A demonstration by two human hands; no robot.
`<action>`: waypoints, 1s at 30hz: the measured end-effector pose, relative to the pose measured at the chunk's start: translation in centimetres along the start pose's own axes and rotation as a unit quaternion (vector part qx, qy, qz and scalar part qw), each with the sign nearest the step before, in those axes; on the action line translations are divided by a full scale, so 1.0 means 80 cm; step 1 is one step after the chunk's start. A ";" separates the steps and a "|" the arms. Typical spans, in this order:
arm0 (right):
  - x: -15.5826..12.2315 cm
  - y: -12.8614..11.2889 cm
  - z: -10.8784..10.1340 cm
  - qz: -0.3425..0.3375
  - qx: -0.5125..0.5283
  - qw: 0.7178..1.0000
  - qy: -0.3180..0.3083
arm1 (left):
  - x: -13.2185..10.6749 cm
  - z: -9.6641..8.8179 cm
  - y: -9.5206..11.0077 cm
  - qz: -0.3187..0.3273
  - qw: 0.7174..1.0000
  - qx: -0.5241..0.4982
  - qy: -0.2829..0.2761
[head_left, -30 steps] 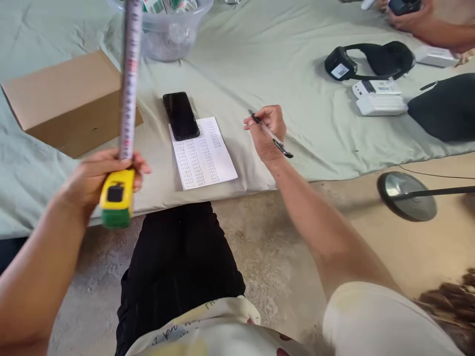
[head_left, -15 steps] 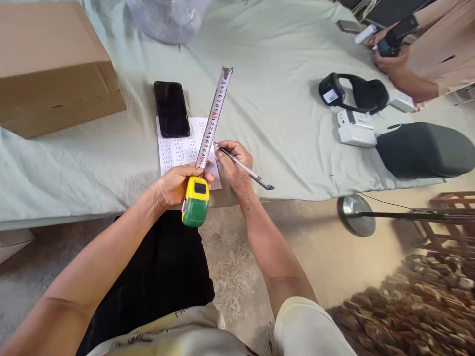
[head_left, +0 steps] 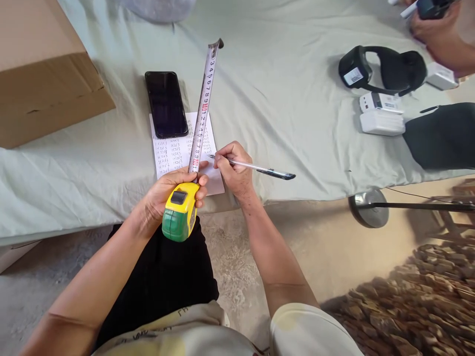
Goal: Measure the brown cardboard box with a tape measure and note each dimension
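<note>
My left hand [head_left: 166, 190] is wrapped round a yellow and green tape measure [head_left: 180, 211]. Its blade [head_left: 202, 106] sticks out away from me, over a sheet of paper [head_left: 178, 151] covered in small writing. My right hand [head_left: 233, 168] pinches a pen [head_left: 260, 169], its tip resting near the right edge of the paper, beside the blade. A black phone [head_left: 166, 104] lies face up on the top of the paper.
A pale green cloth [head_left: 282, 84] covers the low table. A cardboard box [head_left: 40, 74] stands at the left. Black headphones [head_left: 386, 69], white devices [head_left: 382, 113] and a dark pouch [head_left: 441, 133] lie at the right. Another person's hand [head_left: 434, 24] holds a device at top right. A lamp base [head_left: 367, 207] sits on the floor.
My left hand swung the tape measure down from upright and its blade now shows much shorter. My right hand brought the pen over to the paper beside it.
</note>
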State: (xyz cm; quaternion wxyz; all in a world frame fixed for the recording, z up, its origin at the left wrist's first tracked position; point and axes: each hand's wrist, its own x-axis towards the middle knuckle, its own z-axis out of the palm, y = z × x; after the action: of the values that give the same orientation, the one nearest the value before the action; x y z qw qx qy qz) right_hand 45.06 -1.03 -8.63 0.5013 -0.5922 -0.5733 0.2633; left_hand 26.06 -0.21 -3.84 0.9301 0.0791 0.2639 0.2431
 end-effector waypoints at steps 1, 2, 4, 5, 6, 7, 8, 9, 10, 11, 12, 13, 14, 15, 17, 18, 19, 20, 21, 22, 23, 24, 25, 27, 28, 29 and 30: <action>0.000 0.000 0.000 0.000 -0.001 1.000 -0.003 | 0.000 0.000 0.001 -0.002 1.000 -0.004 0.003; 0.000 0.000 0.000 0.000 -0.004 1.000 -0.006 | 0.001 0.001 0.001 -0.006 1.000 -0.007 0.006; 0.001 0.000 0.000 -0.002 -0.013 1.000 -0.010 | 0.001 0.001 0.003 -0.013 1.000 -0.012 0.007; 0.001 0.000 0.000 -0.003 -0.018 1.000 -0.009 | 0.002 0.000 0.003 -0.016 1.000 -0.013 0.006; 0.001 -0.001 0.000 -0.002 -0.021 1.000 -0.006 | 0.002 0.000 0.004 -0.020 1.000 -0.014 0.005; 0.001 -0.001 0.000 -0.001 -0.022 1.000 -0.004 | 0.002 -0.001 0.004 -0.023 1.000 -0.014 0.003; 0.002 -0.001 0.000 0.001 -0.023 1.000 -0.003 | 0.002 -0.001 0.004 -0.025 1.000 -0.014 0.002; 0.002 -0.002 0.000 0.002 -0.023 1.000 -0.003 | 0.002 -0.001 0.005 -0.026 1.000 -0.014 0.002; 0.002 -0.001 0.001 0.003 -0.024 1.000 -0.003 | 0.001 -0.001 0.005 -0.026 1.000 -0.014 0.003; 0.002 -0.001 0.001 0.002 -0.025 1.000 -0.003 | 0.001 -0.001 0.005 -0.025 1.000 -0.014 0.004; 0.002 -0.001 0.001 0.001 -0.026 1.000 -0.003 | 0.001 -0.001 0.005 -0.023 1.000 -0.014 0.005; 0.002 -0.001 0.001 0.000 -0.028 1.000 -0.002 | 0.001 -0.001 0.004 -0.022 1.000 -0.014 0.006; 0.001 -0.002 0.001 -0.001 -0.029 1.000 -0.002 | 0.000 0.000 0.004 -0.021 1.000 -0.013 0.007; 0.001 -0.002 0.001 -0.002 -0.029 1.000 -0.002 | 0.000 0.000 0.004 -0.021 1.000 -0.012 0.007; 0.000 -0.003 0.001 -0.003 -0.031 1.000 -0.003 | 0.000 0.000 0.003 -0.020 1.000 -0.010 0.006; 0.000 -0.004 0.001 -0.001 -0.032 0.999 -0.004 | 0.001 0.000 0.003 -0.020 1.000 -0.009 0.005; 0.000 -0.004 0.001 0.000 -0.035 0.999 -0.005 | 0.001 0.000 0.003 -0.019 1.000 -0.009 0.004; 0.000 -0.005 0.001 0.001 -0.039 0.999 -0.007 | 0.001 0.000 0.003 -0.020 1.000 -0.009 0.002; 0.000 -0.005 0.001 0.003 -0.042 0.999 -0.008 | 0.001 0.000 0.003 -0.020 1.000 -0.010 0.001; 0.000 -0.005 0.001 0.005 -0.045 0.999 -0.009 | 0.001 -0.001 0.003 -0.021 1.000 -0.011 0.000; 0.000 -0.005 0.002 0.006 -0.047 0.999 -0.010 | 0.001 -0.001 0.003 -0.022 1.000 -0.011 0.000; 0.000 -0.005 0.002 0.007 -0.048 0.999 -0.010 | 0.001 -0.001 0.003 -0.022 1.000 -0.012 -0.001; 0.000 -0.005 0.002 0.008 -0.048 0.999 -0.010 | 0.001 -0.001 0.003 -0.023 1.000 -0.012 0.000; 0.000 -0.005 0.002 0.009 -0.044 0.999 -0.011 | 0.000 -0.001 0.003 -0.021 1.000 -0.010 0.003; 0.000 -0.005 0.002 0.010 -0.040 0.999 -0.010 | 0.000 -0.001 0.003 -0.020 1.000 -0.009 0.004; 0.000 -0.006 0.001 0.010 -0.037 0.999 -0.009 | 0.000 -0.001 0.003 -0.019 1.000 -0.007 0.005; 0.000 -0.006 0.001 0.010 -0.035 0.999 -0.005 | 0.000 -0.001 0.003 -0.018 1.000 -0.006 0.006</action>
State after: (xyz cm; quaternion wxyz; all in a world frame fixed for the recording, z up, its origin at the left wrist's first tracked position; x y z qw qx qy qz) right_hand 44.80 -1.11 -8.24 0.4745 -0.6138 -0.5786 0.2515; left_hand 25.93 -0.03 -3.88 0.9332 0.0672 0.2694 0.2279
